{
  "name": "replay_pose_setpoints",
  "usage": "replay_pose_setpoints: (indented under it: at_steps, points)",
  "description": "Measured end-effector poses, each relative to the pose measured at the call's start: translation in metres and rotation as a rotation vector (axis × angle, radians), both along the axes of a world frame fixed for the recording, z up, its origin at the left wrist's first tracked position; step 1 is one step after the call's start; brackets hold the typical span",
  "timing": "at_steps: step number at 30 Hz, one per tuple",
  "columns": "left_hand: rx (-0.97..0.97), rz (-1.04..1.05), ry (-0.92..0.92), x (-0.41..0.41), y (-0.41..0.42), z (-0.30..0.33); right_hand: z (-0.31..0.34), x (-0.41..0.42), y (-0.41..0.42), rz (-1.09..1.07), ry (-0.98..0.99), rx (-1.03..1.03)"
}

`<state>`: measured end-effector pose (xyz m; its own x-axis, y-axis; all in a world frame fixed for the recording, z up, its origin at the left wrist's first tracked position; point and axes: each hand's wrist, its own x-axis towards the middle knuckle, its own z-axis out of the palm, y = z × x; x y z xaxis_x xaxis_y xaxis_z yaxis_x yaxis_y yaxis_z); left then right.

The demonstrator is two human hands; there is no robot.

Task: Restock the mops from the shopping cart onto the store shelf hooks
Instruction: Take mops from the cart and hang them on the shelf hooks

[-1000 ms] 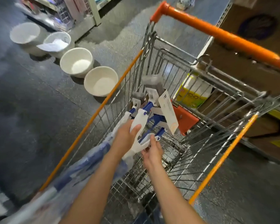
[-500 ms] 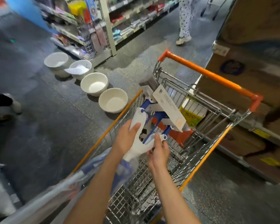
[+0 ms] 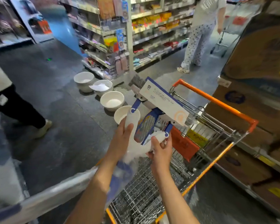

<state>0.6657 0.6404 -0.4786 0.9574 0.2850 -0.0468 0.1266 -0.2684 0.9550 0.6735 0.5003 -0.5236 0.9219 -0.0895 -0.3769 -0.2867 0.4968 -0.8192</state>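
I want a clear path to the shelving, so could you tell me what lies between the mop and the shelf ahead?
In the head view, four white bowls stand in a row on the floor between the mop and the shelf.

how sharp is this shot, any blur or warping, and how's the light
Head view: the mop and both hands, left and right, are fairly sharp; the edges smear with motion blur, worst on the plastic-wrapped handle at lower left and the boxes at right. The wide lens bows the shelves. The light is dim and even, with a dull sheen on the floor.
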Motion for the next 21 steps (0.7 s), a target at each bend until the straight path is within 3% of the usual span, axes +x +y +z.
replay_pose_setpoints:
  at_steps: [5,21]
  points:
    - [0.112,0.075,-0.158,-0.027,0.018,0.025,0.030,-0.014,0.019,0.067,-0.048,-0.024]
    - [0.293,0.542,-0.263,-0.161,0.032,0.096,0.105,-0.091,0.064,0.495,-0.292,-0.011]
